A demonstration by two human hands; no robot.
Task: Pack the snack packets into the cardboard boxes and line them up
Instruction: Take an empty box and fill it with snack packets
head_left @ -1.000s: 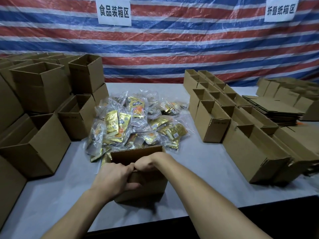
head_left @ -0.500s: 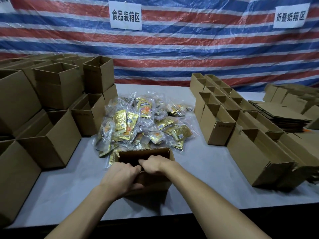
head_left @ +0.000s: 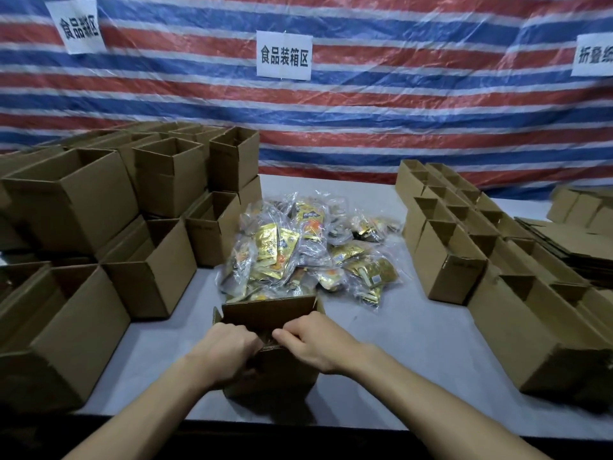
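A: Status?
B: L grip point(head_left: 229, 350) + R grip point(head_left: 315, 343) both clenched on box point(head_left: 282, 376) near rim, side by side.
A: Box?
B: Under the grips on table point(head_left: 398, 343), mouth up, long axis approx. L–R. Snack packets point(head_left: 308, 254) just beyond.

Dim overhead light is glaring off the tarp point(head_left: 365, 104) at 12 o'clock and glinting on the packets point(head_left: 308, 254). A soft shadow is pooling under the box point(head_left: 268, 312) at 6 o'clock. Edges are bowing, and the sign point(head_left: 78, 26) at 11 o'clock is blurring.
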